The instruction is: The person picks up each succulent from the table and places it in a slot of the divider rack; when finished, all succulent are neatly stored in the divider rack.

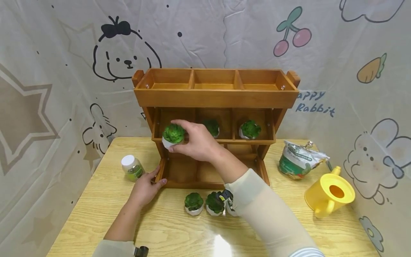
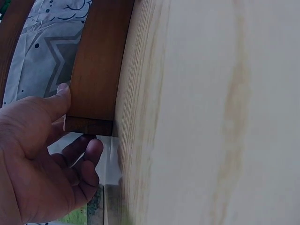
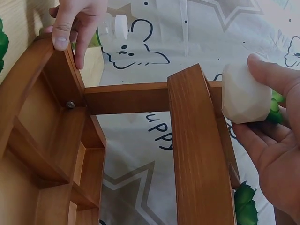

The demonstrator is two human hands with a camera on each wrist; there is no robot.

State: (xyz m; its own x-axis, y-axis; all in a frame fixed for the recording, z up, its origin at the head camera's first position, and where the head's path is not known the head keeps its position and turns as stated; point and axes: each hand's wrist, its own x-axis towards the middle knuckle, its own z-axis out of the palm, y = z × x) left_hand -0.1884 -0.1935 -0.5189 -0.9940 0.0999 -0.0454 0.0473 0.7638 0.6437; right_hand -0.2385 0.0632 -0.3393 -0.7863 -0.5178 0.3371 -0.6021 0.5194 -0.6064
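Observation:
My right hand (image 1: 202, 142) holds a small potted succulent (image 1: 173, 133) between thumb and fingers, in front of the left compartment of the middle tier of a wooden three-tier planter shelf (image 1: 215, 99). In the right wrist view, its white faceted pot (image 3: 244, 93) is tipped sideways, near the front board. My left hand (image 1: 145, 189) grips the front left corner of the bottom tier, thumb on the front board (image 2: 98, 61) and fingers round its end. Two more succulents stand in the middle tier: one in the right compartment (image 1: 250, 129), another in the centre (image 1: 212, 127), partly behind my right hand.
Several potted succulents (image 1: 193, 203) stand in front of the shelf, one partly hidden by my right sleeve. At left is a white-capped jar (image 1: 132, 167). A green-and-white bag (image 1: 297, 160) and a yellow watering can (image 1: 327, 194) are at right. Patterned cloth hangs around the table.

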